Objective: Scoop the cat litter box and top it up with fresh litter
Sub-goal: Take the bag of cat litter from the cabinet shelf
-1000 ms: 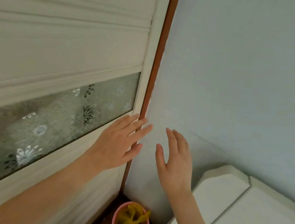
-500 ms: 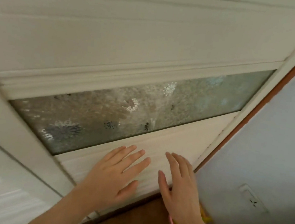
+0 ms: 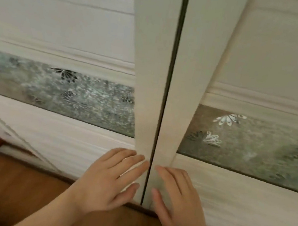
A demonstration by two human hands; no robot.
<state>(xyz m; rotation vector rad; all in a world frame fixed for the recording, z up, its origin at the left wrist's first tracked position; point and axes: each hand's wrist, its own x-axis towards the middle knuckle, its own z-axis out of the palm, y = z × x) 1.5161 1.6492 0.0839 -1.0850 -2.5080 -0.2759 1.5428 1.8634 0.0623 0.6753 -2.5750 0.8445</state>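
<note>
At six o'clock, a strip of wooden floor (image 3: 13, 190) is showing beneath both forearms. Just beyond it, the left hand (image 3: 106, 179) is lying flat and released, fingers spread, at about seven o'clock of the dark seam (image 3: 165, 96). The right hand (image 3: 181, 197) is mirroring it at five o'clock, also flat, grasping nothing. Both are sitting against the lower rails of two white doors, the left door (image 3: 70, 28) and the right door (image 3: 272, 62), which are meeting at the seam running toward twelve o'clock. Farther up, frosted glass panels (image 3: 253, 144) with flower patterns are crossing each door. The litter box is appearing nowhere here.
</note>
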